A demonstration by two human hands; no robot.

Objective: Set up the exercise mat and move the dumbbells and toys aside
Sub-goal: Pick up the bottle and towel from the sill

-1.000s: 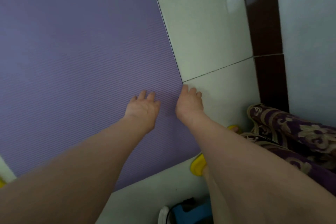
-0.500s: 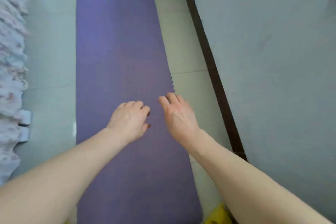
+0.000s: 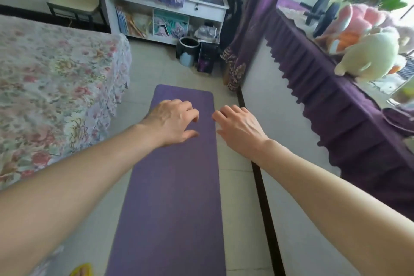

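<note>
The purple exercise mat lies unrolled flat on the tiled floor, running away from me between the bed and the wall. My left hand hovers above the mat's far half, fingers loosely curled, holding nothing. My right hand hangs over the mat's right edge, fingers apart and empty. On the purple-draped ledge at the right sit black dumbbells and soft toys: a pale green plush and a pink plush.
A bed with a floral cover fills the left. A white shelf unit stands at the far end, with a dark bin and a black box before it. A purple curtain hangs by the wall. A yellow slipper lies near me.
My view has risen from the mat's near corner to the whole room. Both hands have lifted off the mat and now hang in the air above it.
</note>
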